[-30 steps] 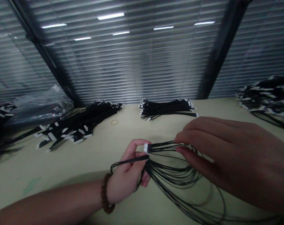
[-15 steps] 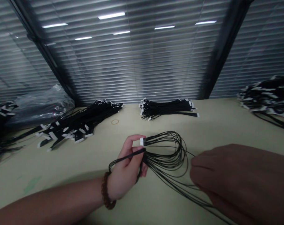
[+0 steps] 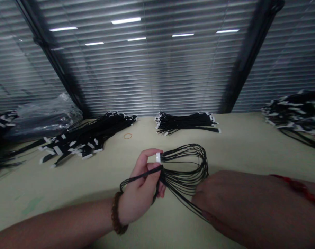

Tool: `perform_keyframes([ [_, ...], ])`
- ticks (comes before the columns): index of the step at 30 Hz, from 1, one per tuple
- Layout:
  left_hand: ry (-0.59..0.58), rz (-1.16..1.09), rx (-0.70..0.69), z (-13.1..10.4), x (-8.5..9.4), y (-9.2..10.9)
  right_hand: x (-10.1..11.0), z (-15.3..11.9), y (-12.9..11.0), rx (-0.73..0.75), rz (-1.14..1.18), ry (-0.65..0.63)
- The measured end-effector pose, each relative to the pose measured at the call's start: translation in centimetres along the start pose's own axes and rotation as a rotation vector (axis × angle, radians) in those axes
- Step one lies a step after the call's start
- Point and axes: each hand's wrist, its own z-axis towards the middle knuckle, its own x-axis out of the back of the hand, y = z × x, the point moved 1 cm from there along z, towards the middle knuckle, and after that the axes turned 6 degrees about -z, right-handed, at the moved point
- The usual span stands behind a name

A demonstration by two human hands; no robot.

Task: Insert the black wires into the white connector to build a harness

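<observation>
My left hand [image 3: 143, 185] is closed around a black wire harness [image 3: 182, 176], its white connector [image 3: 158, 157] pinched between fingertips. From the connector the thin wires loop out to the right and come back under my left thumb. A flat black section of the harness bends over the thumb toward the wrist. My right hand [image 3: 222, 199] is closed at the right side of the loop, on the wires that run down and right. Its fingertips are hidden behind the back of the hand, so how many wires it grips cannot be seen.
Behind the hands lies a neat bundle of black cables [image 3: 186, 122] with white ends. A looser cable pile [image 3: 90, 135] and a clear plastic bag [image 3: 48, 116] are at left, another cable heap [image 3: 297, 112] at right. A rubber band [image 3: 127, 136] lies on the table [image 3: 69, 186]. Window blinds [image 3: 157, 69] rise behind.
My right hand has moved left, closer to the wire loop, and its red wrist cord now shows. The loose wires are drawn closer together. My left hand keeps its hold.
</observation>
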Motion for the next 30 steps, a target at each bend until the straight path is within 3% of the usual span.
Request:
perform_keyframes([
  [3, -0.045, -0.001, 0.005, -0.3, -0.2, 0.2, 1.1, 1.4, 0.0, -0.002, 0.1, -0.086],
  [7, -0.075, -0.004, 0.019, -0.8, 0.0, 0.4, 1.7, 2.9, 0.2, -0.049, 0.284, -0.004],
  [12, -0.123, -0.017, -0.008, -1.2, 0.4, 0.3, 1.0, 3.1, 0.2, -0.052, 0.49, 0.083],
  [22, -0.079, -0.03, 0.058, -0.6, -0.3, 0.1, 0.8, 2.3, 0.2, -0.171, 0.308, 0.294],
  [24, -0.059, -0.033, 0.077, -0.5, -0.3, 0.1, 1.7, 1.7, 0.4, -0.182, 0.421, 0.234],
  [28, -0.034, -0.04, 0.079, -0.5, -0.2, -0.1, 4.3, -0.5, 1.9, -0.109, 0.98, -0.057],
  [30, -0.041, -0.047, 0.064, -0.4, -0.2, -0.3, 5.6, -1.9, 3.3, -0.064, 1.124, -0.011],
])
